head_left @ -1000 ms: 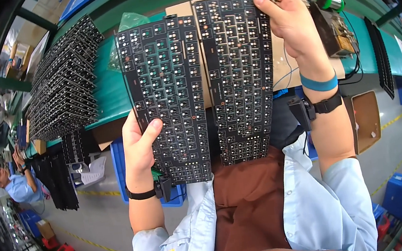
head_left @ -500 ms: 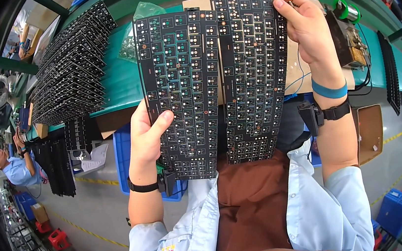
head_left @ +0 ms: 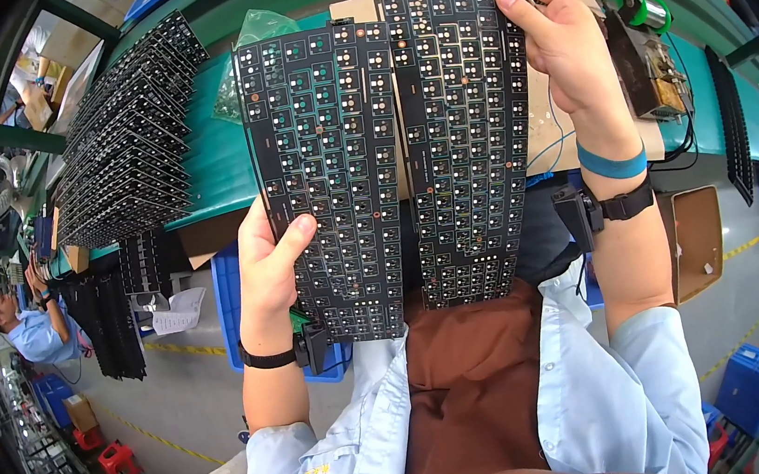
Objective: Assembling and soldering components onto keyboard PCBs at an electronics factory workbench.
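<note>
Two long black keyboard circuit boards are held up side by side in front of me. My left hand [head_left: 271, 254] grips the left circuit board [head_left: 326, 177] by its outer edge, thumb on the face and fingers behind. At the upper right corner of the right circuit board [head_left: 458, 144], my right hand [head_left: 553, 35] pinches the edge between thumb and fingers. Both faces show rows of pale pads and outlined key squares. A narrow gap parts the boards at their lower ends.
A tall fanned stack of similar boards [head_left: 130, 139] stands on the green bench mat [head_left: 213, 176] at left. On the right are a solder wire spool [head_left: 646, 8] and a metal box-like device [head_left: 652, 79]. A clear plastic bag [head_left: 257, 28] lies behind. Another person [head_left: 28, 319] works far left.
Both boards and my hands have shifted slightly to the left, the hold unchanged. Another person's arm and light clothing have come into view at the lower left.
</note>
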Tool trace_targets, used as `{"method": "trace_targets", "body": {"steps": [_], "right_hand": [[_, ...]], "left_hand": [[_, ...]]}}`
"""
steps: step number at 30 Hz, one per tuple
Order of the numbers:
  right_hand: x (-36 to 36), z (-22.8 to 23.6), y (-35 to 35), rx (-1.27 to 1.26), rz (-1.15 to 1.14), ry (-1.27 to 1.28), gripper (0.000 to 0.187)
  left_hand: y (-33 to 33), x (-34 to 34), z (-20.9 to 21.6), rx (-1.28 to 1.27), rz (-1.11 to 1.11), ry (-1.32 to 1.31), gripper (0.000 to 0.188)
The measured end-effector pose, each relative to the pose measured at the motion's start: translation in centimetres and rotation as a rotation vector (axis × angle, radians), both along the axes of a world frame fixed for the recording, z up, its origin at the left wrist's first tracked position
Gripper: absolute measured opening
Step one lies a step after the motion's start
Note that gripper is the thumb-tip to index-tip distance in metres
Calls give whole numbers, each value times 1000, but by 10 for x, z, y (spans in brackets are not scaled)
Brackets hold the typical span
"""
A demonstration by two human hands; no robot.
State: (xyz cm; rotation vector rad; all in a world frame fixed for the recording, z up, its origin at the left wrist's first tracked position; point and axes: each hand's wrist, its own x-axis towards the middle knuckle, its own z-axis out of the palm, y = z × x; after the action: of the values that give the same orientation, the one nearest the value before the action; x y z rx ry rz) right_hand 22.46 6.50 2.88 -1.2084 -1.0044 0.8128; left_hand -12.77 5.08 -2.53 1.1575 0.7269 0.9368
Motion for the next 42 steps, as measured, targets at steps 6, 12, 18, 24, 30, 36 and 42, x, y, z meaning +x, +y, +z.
{"method": "trace_targets", "body": {"steps": [6, 12, 18, 24, 30, 36, 42], "right_hand": [[4, 3, 1, 6, 24, 30, 22], [17, 0, 1, 18, 32, 34, 21], [24, -1, -1, 30, 38, -5, 24], [18, 16, -3, 37, 36, 124, 9], [20, 16, -4, 44, 56, 138, 12], [20, 14, -4, 51, 60, 143, 11], [19, 16, -5, 68, 57, 97, 12]], "left_hand": [[-1, 6, 0, -15, 11, -3, 38], [-1, 16, 2, -21, 15, 10, 39], [-3, 23, 1, -13, 33, -1, 40], [-4, 30, 0, -7, 24, -16, 40], [-4, 31, 0, 7, 33, 2, 40], [-5, 31, -1, -1, 27, -11, 40], [-4, 28, 0, 1, 28, -8, 41]]}}
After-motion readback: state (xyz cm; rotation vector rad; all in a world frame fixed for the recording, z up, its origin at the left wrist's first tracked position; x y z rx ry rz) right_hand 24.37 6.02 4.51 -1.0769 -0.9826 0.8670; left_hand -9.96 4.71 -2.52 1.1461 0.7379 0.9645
